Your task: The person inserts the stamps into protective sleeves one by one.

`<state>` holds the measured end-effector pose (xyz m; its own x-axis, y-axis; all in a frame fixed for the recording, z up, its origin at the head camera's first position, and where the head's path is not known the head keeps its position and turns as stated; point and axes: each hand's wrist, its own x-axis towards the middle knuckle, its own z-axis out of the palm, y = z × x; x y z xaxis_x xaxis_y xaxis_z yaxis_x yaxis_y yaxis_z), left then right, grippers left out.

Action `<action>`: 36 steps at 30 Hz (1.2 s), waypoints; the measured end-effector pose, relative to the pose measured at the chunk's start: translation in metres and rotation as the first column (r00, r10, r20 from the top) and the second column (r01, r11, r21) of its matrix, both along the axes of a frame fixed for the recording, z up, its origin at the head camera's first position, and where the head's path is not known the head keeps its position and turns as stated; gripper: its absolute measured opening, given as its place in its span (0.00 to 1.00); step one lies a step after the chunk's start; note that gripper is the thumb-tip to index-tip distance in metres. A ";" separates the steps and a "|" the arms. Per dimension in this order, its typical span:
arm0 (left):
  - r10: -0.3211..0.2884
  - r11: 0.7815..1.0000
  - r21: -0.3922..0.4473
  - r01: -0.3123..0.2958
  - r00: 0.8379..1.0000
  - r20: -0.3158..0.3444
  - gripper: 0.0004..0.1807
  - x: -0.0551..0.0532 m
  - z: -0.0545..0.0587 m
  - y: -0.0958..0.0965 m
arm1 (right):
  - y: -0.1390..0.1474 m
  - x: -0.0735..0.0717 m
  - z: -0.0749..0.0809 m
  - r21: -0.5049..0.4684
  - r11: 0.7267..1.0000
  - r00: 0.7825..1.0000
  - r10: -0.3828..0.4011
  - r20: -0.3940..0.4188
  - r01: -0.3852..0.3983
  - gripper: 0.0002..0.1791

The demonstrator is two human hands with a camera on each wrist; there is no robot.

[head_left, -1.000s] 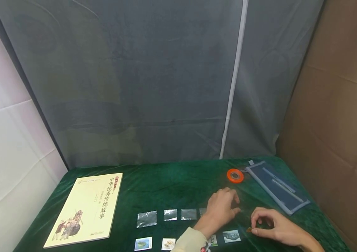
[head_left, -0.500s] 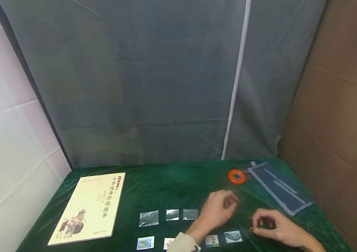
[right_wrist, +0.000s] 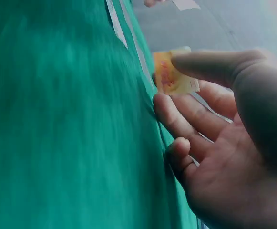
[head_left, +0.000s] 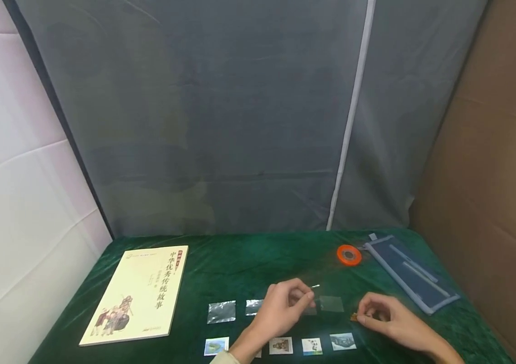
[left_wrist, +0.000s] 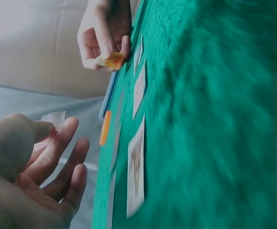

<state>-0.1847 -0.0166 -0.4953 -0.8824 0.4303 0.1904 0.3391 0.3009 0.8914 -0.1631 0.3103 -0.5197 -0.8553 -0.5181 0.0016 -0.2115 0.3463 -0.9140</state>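
Observation:
Between thumb and index finger, my left hand (head_left: 281, 306) pinches a small clear plastic sleeve (left_wrist: 55, 119), raised above the table. My right hand (head_left: 390, 321) holds a yellow-orange stamp (right_wrist: 163, 74) between thumb and fingertips, low over the cloth. In the head view, a row of clear sleeves lies in the middle of the table, among them a larger left sleeve (head_left: 221, 312) and one right of my left hand, a flat sleeve (head_left: 332, 304). Nearer me runs a row of printed stamps, including a brown stamp (head_left: 281, 346) and a bluish stamp (head_left: 342, 341). My left forearm partly covers another.
A cream book (head_left: 148, 288) lies on the left of the green cloth (head_left: 249, 263). At the back right are an orange round object (head_left: 349, 255) and a blue mesh pouch (head_left: 410, 270) with long thin items inside. Grey, white and brown curtains surround the table.
My left hand has moved left, and a clear sleeve now shows between its fingers. The right hand keeps its grip on the stamp with little movement. The head view has shifted slightly.

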 end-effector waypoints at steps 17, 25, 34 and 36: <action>0.103 0.994 0.022 -0.104 0.994 0.046 0.07 0.008 0.002 -0.062 | -0.123 -0.015 0.027 -0.164 0.975 0.943 -0.190 -0.274 0.149 0.05; 0.079 0.995 0.049 -0.083 0.993 0.086 0.06 0.011 0.001 -0.064 | -0.131 -0.016 0.018 -0.274 0.948 0.954 -0.221 -0.202 0.161 0.05; 0.084 0.995 0.053 -0.089 0.993 0.079 0.05 0.012 -0.002 -0.061 | -0.130 -0.016 0.016 -0.270 0.951 0.963 -0.205 -0.177 0.152 0.05; 0.078 0.995 0.063 -0.083 0.993 0.085 0.05 0.013 -0.002 -0.060 | -0.129 -0.016 0.016 -0.269 0.949 0.961 -0.217 -0.172 0.167 0.05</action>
